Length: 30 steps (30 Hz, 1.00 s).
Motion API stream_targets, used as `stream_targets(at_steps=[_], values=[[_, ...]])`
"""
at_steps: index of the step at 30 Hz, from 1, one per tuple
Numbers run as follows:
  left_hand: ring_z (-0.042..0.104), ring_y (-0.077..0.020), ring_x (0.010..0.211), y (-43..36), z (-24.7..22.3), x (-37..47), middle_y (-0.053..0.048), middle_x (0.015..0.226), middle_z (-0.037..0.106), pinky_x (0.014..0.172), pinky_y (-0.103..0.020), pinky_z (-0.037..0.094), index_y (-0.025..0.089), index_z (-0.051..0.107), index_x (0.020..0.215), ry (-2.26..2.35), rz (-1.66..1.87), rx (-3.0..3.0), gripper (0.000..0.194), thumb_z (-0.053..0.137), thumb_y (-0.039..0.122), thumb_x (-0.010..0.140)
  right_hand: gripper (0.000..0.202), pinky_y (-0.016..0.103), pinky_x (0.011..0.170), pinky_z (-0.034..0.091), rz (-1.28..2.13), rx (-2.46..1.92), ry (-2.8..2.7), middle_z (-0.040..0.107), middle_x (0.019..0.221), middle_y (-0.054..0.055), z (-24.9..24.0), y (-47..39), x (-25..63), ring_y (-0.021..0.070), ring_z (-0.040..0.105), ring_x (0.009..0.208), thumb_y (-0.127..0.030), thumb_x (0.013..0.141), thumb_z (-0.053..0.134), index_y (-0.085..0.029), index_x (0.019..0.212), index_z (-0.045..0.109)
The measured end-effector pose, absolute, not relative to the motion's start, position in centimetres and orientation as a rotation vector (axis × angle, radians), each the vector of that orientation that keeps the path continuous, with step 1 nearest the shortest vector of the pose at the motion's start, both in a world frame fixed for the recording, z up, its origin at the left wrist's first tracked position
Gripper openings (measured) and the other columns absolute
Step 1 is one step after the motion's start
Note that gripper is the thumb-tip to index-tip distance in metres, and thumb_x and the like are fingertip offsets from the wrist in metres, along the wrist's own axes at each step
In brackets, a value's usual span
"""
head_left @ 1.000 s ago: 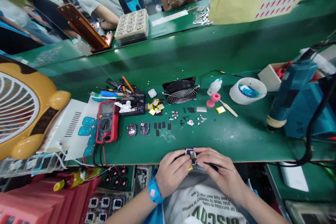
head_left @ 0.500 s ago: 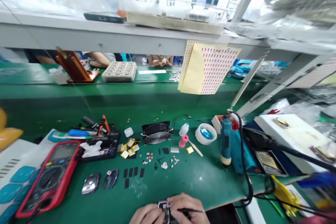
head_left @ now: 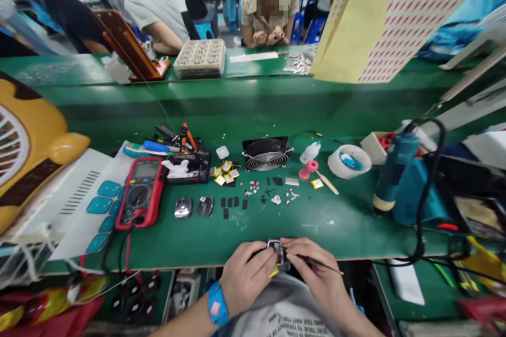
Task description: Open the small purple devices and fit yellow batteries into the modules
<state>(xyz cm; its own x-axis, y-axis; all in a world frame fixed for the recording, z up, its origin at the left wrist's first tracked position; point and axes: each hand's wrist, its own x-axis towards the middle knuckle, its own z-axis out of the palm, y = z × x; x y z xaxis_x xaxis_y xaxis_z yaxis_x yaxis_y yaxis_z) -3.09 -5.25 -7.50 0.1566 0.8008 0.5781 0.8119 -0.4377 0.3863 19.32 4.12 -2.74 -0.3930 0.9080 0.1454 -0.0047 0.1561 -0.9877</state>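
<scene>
Close to the body at the table's front edge, my left hand (head_left: 248,274) is closed round a small device casing (head_left: 276,250) with a pale rim. A blue band circles the left wrist. From the other side my right hand (head_left: 314,268) pinches a thin dark tweezer-like tool (head_left: 326,265), its fingertips against the casing. A bit of yellow (head_left: 273,272) shows under the left fingers. Beyond the hands lie dark rectangular pads (head_left: 236,201), small loose parts (head_left: 253,186) and two shiny covers, one of them (head_left: 183,208) at the left.
A red multimeter (head_left: 140,192) lies left, beside a tool tray (head_left: 190,168). A black fan (head_left: 266,154) stands at the back, with a white bowl (head_left: 349,161) to its right. A blue screwdriver (head_left: 391,174) hangs at right. Across the bench sits a person (head_left: 271,10).
The view has tilted down and shifted, so more of both arms, the bench's front edge and the person opposite show. Both hands still hold the casing and tool.
</scene>
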Motion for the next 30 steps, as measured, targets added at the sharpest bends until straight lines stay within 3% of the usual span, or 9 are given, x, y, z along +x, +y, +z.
stream_targets(at_steps=[5,9,14,30], values=[[0.094,-0.0271,0.104,-5.2,-5.6,-3.7,-0.006,0.111,0.102,0.096,-0.035,0.082,0.020,0.095,0.133,-1.586,-1.012,-2.469,0.021,0.079,0.020,0.119,0.021,0.049,0.095,0.091,1.387,-0.945,-1.593,0.105,0.110,0.009,-1.7,4.2,19.4,0.0390,0.104,0.100,-0.050,0.122,0.087,-0.046,0.109,0.102],[0.094,-0.0256,0.105,-4.7,-4.6,-3.9,-0.006,0.112,0.102,0.093,-0.034,0.081,0.023,0.095,0.130,-1.527,-0.999,-2.501,0.021,0.076,0.021,0.121,0.013,0.043,0.090,0.090,1.364,-0.936,-1.597,0.106,0.109,0.005,-1.7,4.3,19.4,0.0359,0.104,0.096,-0.043,0.117,0.093,-0.046,0.108,0.102],[0.095,-0.0247,0.107,-4.4,-4.0,-4.1,-0.005,0.112,0.103,0.092,-0.034,0.081,0.025,0.094,0.125,-1.506,-1.003,-2.509,0.029,0.066,0.021,0.126,0.018,0.039,0.092,0.089,1.365,-0.949,-1.604,0.106,0.111,0.003,-1.7,4.4,19.4,0.0326,0.104,0.098,-0.028,0.114,0.093,-0.043,0.110,0.103],[0.096,-0.0254,0.110,-4.5,-4.2,-4.3,-0.008,0.110,0.101,0.095,-0.034,0.078,0.014,0.088,0.134,-1.480,-1.029,-2.538,0.021,0.069,0.020,0.127,0.014,0.042,0.093,0.089,1.343,-0.975,-1.598,0.105,0.108,0.008,-2.0,4.2,20.0,0.0339,0.104,0.102,-0.041,0.118,0.094,-0.036,0.109,0.103]])
